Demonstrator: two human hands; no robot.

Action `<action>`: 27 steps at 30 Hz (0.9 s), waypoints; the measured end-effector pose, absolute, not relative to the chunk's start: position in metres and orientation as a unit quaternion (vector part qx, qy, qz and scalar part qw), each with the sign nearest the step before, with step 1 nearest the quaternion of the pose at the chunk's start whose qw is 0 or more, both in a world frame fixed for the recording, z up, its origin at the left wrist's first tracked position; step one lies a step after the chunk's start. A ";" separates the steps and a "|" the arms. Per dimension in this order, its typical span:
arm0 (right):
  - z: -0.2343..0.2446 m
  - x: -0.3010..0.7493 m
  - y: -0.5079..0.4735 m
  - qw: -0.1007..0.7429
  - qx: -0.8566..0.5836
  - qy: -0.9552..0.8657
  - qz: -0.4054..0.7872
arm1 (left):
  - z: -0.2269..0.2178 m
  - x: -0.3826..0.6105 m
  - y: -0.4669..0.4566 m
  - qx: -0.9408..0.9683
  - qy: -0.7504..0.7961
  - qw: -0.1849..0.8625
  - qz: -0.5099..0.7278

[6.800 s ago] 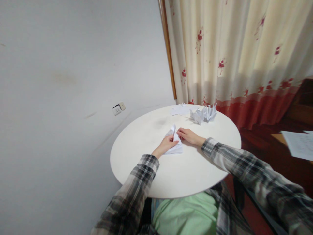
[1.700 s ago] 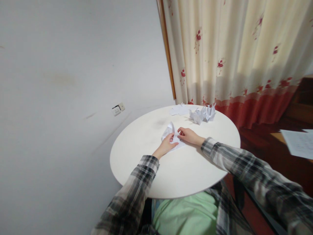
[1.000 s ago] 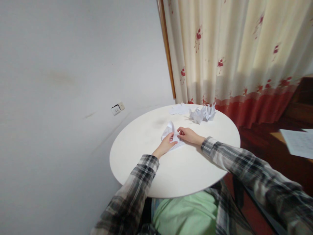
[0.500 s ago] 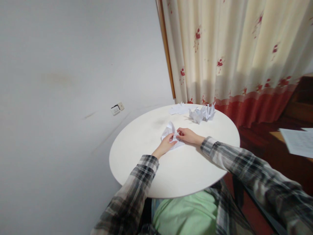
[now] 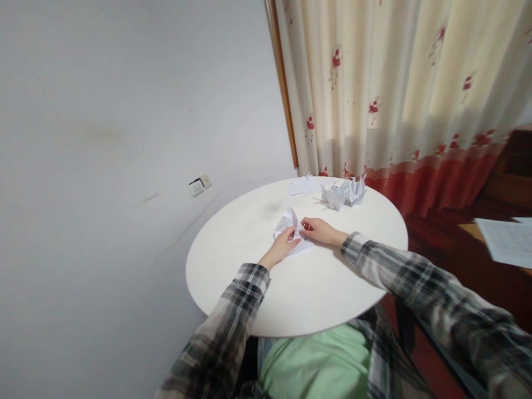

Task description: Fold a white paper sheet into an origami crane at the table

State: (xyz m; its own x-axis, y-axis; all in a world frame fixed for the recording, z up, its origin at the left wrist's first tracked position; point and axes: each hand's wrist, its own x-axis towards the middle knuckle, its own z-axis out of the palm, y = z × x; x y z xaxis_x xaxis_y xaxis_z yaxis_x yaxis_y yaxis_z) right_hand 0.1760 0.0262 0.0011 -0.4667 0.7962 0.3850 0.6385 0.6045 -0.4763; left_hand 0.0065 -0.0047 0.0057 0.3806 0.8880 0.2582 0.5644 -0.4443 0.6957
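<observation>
Midway between the left and right edges of one round table (image 5: 233, 249), we count one folded paper sheet (image 5: 284, 222), pinched by the left hand (image 5: 282, 247), the right hand (image 5: 321, 230) half-curled against it, grip unclear.

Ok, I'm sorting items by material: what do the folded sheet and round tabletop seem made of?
Folded sheet: matte white paper, by its thin edges and creases. Round tabletop: smooth white, perhaps laminate or painted board; the grainless surface leaves that open.
</observation>
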 end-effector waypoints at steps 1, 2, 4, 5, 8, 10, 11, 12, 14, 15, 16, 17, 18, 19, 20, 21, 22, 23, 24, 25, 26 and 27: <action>0.001 0.176 0.026 0.294 -0.424 -0.846 0.135 | 0.006 0.007 -0.005 0.789 0.460 0.259 0.315; 0.002 0.176 0.026 0.293 -0.425 -0.846 0.136 | 0.007 0.007 -0.006 0.788 0.460 0.260 0.316; 0.002 0.176 0.026 0.294 -0.425 -0.845 0.136 | 0.008 0.007 -0.007 0.787 0.461 0.261 0.317; 0.002 0.176 0.026 0.295 -0.425 -0.845 0.136 | 0.009 0.007 -0.007 0.786 0.462 0.261 0.318; 0.001 0.176 0.027 0.299 -0.421 -0.846 0.135 | 0.008 0.007 -0.007 0.784 0.465 0.259 0.318; 0.001 0.176 0.027 0.299 -0.421 -0.845 0.136 | 0.007 0.007 -0.007 0.783 0.465 0.259 0.322; 0.001 0.176 0.027 0.298 -0.423 -0.845 0.136 | 0.007 0.006 -0.006 0.782 0.465 0.260 0.324; 0.001 0.176 0.027 0.297 -0.424 -0.845 0.136 | 0.007 0.006 -0.006 0.781 0.464 0.261 0.327; 0.001 0.176 0.026 0.297 -0.424 -0.845 0.133 | 0.007 0.006 -0.006 0.780 0.463 0.263 0.328; 0.002 0.176 0.026 0.296 -0.423 -0.846 0.133 | 0.007 0.006 -0.006 0.781 0.462 0.263 0.328; 0.002 0.176 0.026 0.296 -0.421 -0.847 0.132 | 0.007 0.006 -0.006 0.781 0.462 0.263 0.328; 0.002 0.176 0.026 0.297 -0.420 -0.847 0.132 | 0.007 0.006 -0.006 0.782 0.463 0.262 0.327; 0.002 0.176 0.025 0.298 -0.419 -0.847 0.132 | 0.007 0.006 -0.006 0.782 0.464 0.260 0.325; 0.002 0.176 0.025 0.299 -0.418 -0.847 0.132 | 0.007 0.007 -0.006 0.782 0.465 0.258 0.325; 0.002 0.176 0.025 0.300 -0.418 -0.847 0.132 | 0.007 0.007 -0.006 0.782 0.466 0.257 0.324; 0.001 0.176 0.026 0.300 -0.418 -0.847 0.132 | 0.007 0.007 -0.006 0.782 0.467 0.255 0.324; 0.001 0.176 0.026 0.300 -0.418 -0.847 0.132 | 0.006 0.007 -0.005 0.782 0.468 0.255 0.324; 0.001 0.176 0.026 0.300 -0.419 -0.847 0.131 | 0.006 0.007 -0.005 0.781 0.469 0.255 0.326; 0.001 0.176 0.026 0.299 -0.419 -0.848 0.130 | 0.006 0.007 -0.005 0.780 0.469 0.256 0.327; 0.001 0.176 0.026 0.299 -0.419 -0.848 0.130 | 0.006 0.007 -0.005 0.779 0.468 0.259 0.328; 0.001 0.176 0.026 0.298 -0.418 -0.848 0.129 | 0.006 0.007 -0.005 0.779 0.467 0.260 0.329; 0.001 0.176 0.027 0.298 -0.416 -0.849 0.130 | 0.006 0.007 -0.006 0.779 0.466 0.262 0.329</action>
State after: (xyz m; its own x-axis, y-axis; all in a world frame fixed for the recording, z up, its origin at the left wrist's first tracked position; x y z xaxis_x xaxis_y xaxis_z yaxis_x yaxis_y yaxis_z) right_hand 0.1765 0.0265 0.0006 -0.4757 0.7845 0.3978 0.6299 0.6195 -0.4684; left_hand 0.0066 -0.0056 0.0061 0.3498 0.8976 0.2683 0.5533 -0.4290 0.7140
